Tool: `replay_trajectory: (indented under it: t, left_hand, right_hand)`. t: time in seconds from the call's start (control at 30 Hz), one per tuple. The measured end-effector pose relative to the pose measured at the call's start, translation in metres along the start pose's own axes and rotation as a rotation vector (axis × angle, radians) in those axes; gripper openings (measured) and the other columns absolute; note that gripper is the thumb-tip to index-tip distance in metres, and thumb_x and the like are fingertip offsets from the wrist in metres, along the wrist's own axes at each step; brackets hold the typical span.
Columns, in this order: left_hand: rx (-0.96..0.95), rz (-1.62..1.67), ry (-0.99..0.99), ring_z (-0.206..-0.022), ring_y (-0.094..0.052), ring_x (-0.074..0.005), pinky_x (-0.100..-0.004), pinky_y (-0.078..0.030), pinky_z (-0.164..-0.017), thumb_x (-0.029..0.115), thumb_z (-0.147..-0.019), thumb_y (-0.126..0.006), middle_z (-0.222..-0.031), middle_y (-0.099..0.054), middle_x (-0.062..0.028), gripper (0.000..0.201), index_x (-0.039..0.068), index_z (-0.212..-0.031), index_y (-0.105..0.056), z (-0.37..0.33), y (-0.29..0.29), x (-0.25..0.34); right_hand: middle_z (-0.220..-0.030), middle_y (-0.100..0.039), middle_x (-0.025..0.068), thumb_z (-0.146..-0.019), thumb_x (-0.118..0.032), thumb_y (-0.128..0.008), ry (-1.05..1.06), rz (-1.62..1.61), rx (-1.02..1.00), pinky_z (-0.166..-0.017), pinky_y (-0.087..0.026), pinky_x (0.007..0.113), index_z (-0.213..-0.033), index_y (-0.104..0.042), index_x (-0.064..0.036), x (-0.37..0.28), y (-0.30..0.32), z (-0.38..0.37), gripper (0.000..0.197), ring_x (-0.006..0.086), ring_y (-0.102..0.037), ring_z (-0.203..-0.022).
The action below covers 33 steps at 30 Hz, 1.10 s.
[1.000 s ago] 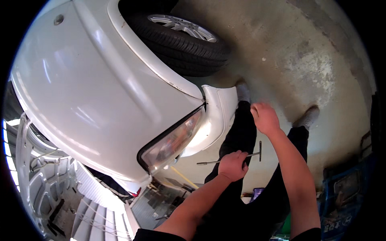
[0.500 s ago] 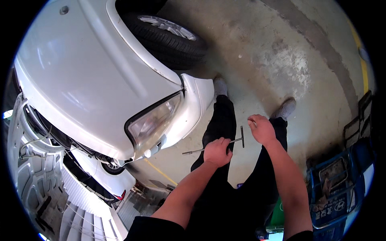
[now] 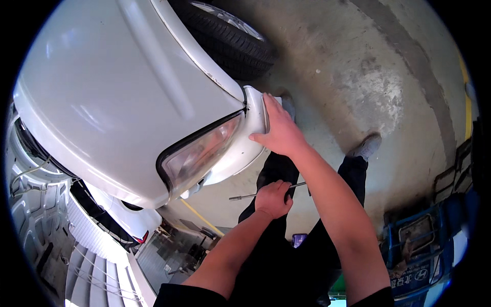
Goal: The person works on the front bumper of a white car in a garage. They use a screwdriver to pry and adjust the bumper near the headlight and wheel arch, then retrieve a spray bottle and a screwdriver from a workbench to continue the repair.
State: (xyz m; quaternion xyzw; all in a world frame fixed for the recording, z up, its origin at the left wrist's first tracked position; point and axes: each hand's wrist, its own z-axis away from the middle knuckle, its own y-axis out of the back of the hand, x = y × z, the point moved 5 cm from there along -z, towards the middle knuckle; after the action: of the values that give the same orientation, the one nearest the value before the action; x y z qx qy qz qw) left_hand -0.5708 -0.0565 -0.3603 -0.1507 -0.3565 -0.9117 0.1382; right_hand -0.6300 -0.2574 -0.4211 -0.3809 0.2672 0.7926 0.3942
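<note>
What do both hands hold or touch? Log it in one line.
left hand: grips tool | right hand: spread on bumper | headlight: beside bumper

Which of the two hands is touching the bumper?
The right hand, spread on the end of the white bumper; the left hand instead grips a thin metal rod.

Stained grey floor [image 3: 327, 66]; yellow stripe [image 3: 468, 115] near right edge.

white lettering [image 3: 404, 281] on blue panel [image 3: 431, 263]
</note>
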Motion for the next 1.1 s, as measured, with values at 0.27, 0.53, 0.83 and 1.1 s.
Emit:
replay_trajectory:
  t: [0.27, 0.53, 0.83, 1.1]
  left_hand:
    - [-0.055, 0.039, 0.031, -0.09, -0.066, -0.0304, -0.045, -0.056, -0.075, 0.023, -0.076, -0.065, -0.096, -0.063, -0.01, 0.035, 0.011, -0.11, -0.067, -0.004, 0.002, -0.015]
    - [0.032, 0.141, 0.077, -0.091, -0.066, -0.031, -0.0456, -0.056, -0.076, 0.024, -0.077, -0.065, -0.097, -0.062, -0.0092, 0.033, 0.012, -0.108, -0.07, -0.005, 0.017, -0.002]
    - [0.112, 0.382, 0.07, -0.085, -0.069, -0.0331, -0.0478, -0.056, -0.071, 0.023, -0.081, -0.066, -0.103, -0.069, -0.0097, 0.021, 0.013, -0.099, -0.07, -0.007, -0.007, 0.093]
    - [0.021, 0.572, 0.172, -0.09, -0.069, -0.036, -0.0497, -0.056, -0.078, 0.027, -0.092, -0.063, -0.097, -0.067, -0.0133, 0.017, 0.012, -0.094, -0.07, -0.031, -0.029, 0.118]
  right_hand:
    - [-0.164, -0.03, 0.0216, -0.07, -0.036, -0.088, -0.018, -0.018, -0.021, -0.123, -0.029, 0.04, -0.16, -0.02, -0.0015, 0.011, -0.006, -0.022, 0.118, 0.0336, -0.03, -0.152]
    - [-0.152, -0.048, 0.0225, -0.08, -0.046, -0.079, -0.034, 0.238, -0.124, -0.113, -0.041, 0.044, -0.153, -0.037, -0.0025, 0.016, 0.0, 0.028, 0.094, 0.0382, -0.049, -0.138]
    - [-0.109, -0.07, 0.0173, -0.092, -0.051, -0.062, 0.201, 0.861, -0.41, -0.089, -0.051, 0.047, -0.117, -0.069, -0.0038, -0.015, 0.071, 0.136, 0.054, 0.0381, -0.064, -0.106]
    - [-0.099, -0.068, 0.0108, -0.094, -0.052, -0.061, 0.288, 1.179, -0.744, -0.094, -0.046, 0.046, -0.098, -0.075, -0.0106, -0.019, 0.104, 0.144, 0.044, 0.0318, -0.062, -0.102]
